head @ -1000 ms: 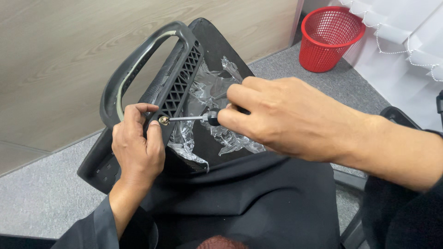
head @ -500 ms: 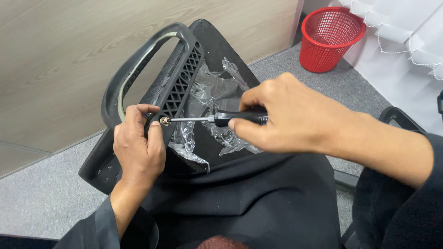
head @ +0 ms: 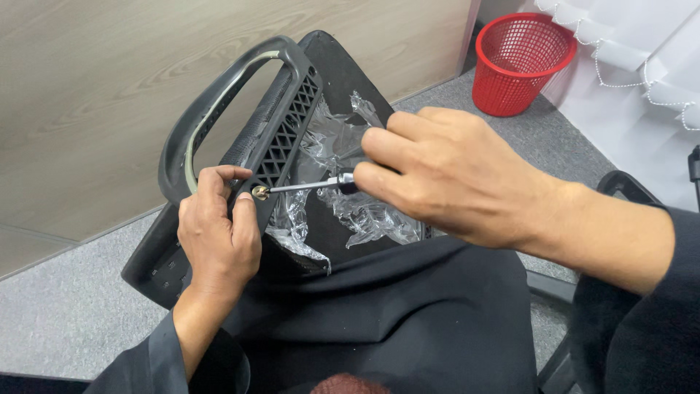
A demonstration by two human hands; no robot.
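Note:
A black plastic chair part [head: 273, 138] with a lattice rib and a loop handle rests on my lap, partly wrapped in torn clear plastic film [head: 343, 211]. My left hand [head: 215, 237] grips its lower edge, thumb and finger beside a brass-coloured screw [head: 259, 192]. My right hand [head: 445, 171] is closed around a screwdriver [head: 313, 185], whose metal shaft points left with its tip in the screw head. The handle is mostly hidden inside my fist.
A red mesh waste basket [head: 521, 62] stands on the grey carpet at the upper right. A wood-grain panel [head: 87, 95] runs behind the chair part. White curtain fabric [head: 642, 66] hangs at the right, and a black chair armrest [head: 627, 191] shows by my right forearm.
My right hand has turned on the screwdriver, its fingers regripping the handle. The left hand and the chair part have stayed in place.

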